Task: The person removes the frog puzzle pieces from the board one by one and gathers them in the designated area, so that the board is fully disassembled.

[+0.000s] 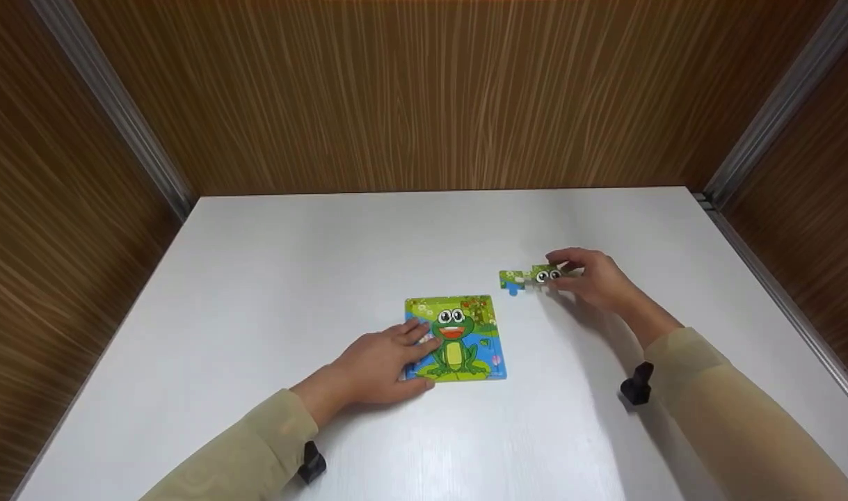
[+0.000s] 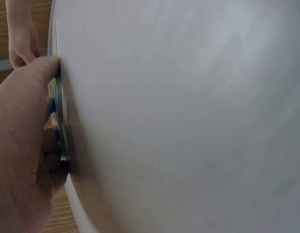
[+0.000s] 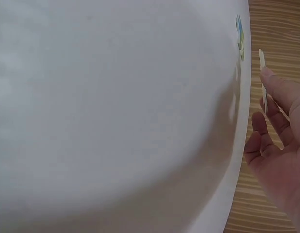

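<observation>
A square frog puzzle [image 1: 490, 351] in green and blue lies on the white table. My left hand [image 1: 380, 363] rests on its left side with fingers spread, covering part of the picture; its thumb touches the lower edge. Beyond the puzzle's upper right corner, my right hand [image 1: 597, 284] pinches a puzzle piece [image 1: 542, 277] printed with frog eyes. The right wrist view shows this piece [image 3: 262, 59] edge-on between thumb and fingers, raised above the table. Just left of it, a green and blue puzzle piece [image 1: 510, 280] lies on the table.
The white tabletop [image 1: 291, 278] spreads around both hands. A wood-grain panel [image 1: 396, 97] stands along the back, with similar panels at both sides. Black wrist devices [image 1: 636, 387] sit under both sleeves.
</observation>
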Demonstrator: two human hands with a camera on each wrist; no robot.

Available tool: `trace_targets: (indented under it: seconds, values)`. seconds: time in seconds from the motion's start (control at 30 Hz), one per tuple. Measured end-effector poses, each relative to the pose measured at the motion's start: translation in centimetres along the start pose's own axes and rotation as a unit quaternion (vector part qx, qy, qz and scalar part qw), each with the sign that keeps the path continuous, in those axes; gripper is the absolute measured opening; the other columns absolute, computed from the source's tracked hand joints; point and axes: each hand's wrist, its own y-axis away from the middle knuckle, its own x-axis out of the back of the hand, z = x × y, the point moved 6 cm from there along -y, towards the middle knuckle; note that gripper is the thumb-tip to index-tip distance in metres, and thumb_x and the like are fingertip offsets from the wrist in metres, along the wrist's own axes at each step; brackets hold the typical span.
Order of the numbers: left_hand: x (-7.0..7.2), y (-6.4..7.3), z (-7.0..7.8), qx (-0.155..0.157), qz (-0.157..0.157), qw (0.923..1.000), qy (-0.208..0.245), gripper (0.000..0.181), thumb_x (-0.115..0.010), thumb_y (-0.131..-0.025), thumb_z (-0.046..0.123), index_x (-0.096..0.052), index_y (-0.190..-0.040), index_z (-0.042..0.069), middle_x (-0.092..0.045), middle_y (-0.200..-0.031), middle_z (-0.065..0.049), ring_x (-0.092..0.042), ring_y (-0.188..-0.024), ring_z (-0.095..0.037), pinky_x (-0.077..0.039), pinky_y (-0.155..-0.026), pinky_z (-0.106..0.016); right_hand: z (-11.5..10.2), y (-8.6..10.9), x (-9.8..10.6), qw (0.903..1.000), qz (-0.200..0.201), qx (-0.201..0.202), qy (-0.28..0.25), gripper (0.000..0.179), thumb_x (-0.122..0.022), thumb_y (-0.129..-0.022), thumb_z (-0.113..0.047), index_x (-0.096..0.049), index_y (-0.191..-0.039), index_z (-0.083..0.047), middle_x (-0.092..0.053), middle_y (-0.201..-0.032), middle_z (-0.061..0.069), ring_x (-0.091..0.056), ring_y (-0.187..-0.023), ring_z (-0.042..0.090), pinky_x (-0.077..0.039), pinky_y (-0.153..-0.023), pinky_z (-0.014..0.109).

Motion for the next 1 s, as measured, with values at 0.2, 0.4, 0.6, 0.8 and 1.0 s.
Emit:
trace_targets:
  seconds: [0.2,0.4,0.6,0.8,1.0]
  values:
    - [-0.1,-0.1,-0.1,0.001,-0.001,1.0,0.003,0.072,-0.047,-0.105,0.062,-0.042,-0.165,0.022,-0.035,-0.17,-0.009,-0.028,-0.159,-0.029,-0.04,-0.119,-0.051,0.6,-0.1,-0.2,0.9997,-0.002,-0.024,-0.007,0.05,-0.077,-0.098,-0.009,-0.063,-0.145,-0.002,-0.064,-0.14,0.018,-0.056,-0.126,0.037,-0.047,-0.105,0.047]
    - [-0.2,-0.1,-0.2,-0.001,-0.001,1.0,0.001,0.073,-0.047,-0.105,0.062,-0.042,-0.165,0.022,-0.035,-0.169,-0.01,-0.028,-0.159,-0.029,-0.039,-0.12,-0.05,1.1,-0.2,-0.4,0.9993,-0.004,-0.037,-0.009,0.051,-0.078,-0.098,-0.009,-0.062,-0.146,-0.004,-0.064,-0.14,0.018,-0.058,-0.123,0.035,-0.049,-0.103,0.045]
    - [-0.2,-0.1,-0.3,-0.003,-0.001,1.0,0.002,0.073,-0.046,-0.105,0.062,-0.042,-0.165,0.022,-0.034,-0.17,-0.01,-0.028,-0.159,-0.03,-0.039,-0.12,-0.051,1.4,-0.3,-0.6,0.9989,-0.006,-0.044,-0.014,0.053,-0.079,-0.097,-0.012,-0.061,-0.147,-0.005,-0.063,-0.141,0.017,-0.058,-0.121,0.034,-0.052,-0.099,0.04]
    - [-0.1,0.0,-0.2,-0.004,0.0,1.0,0.005,0.072,-0.048,-0.105,0.061,-0.042,-0.165,0.021,-0.035,-0.17,-0.009,-0.028,-0.159,-0.029,-0.04,-0.119,-0.051,1.6,-0.3,-0.7,0.9983,-0.013,-0.053,-0.021,0.054,-0.079,-0.097,-0.013,-0.061,-0.147,-0.006,-0.063,-0.14,0.016,-0.058,-0.12,0.033,-0.054,-0.091,0.032]
    - [-0.1,0.1,-0.2,-0.009,0.001,0.9999,0.009,0.072,-0.048,-0.106,0.06,-0.041,-0.165,0.021,-0.035,-0.169,-0.009,-0.028,-0.159,-0.029,-0.038,-0.121,-0.05,1.6,-0.3,-0.6,0.9986,-0.014,-0.044,-0.026,0.054,-0.079,-0.096,-0.01,-0.061,-0.147,-0.003,-0.064,-0.14,0.018,-0.059,-0.121,0.032,-0.053,-0.084,0.022]
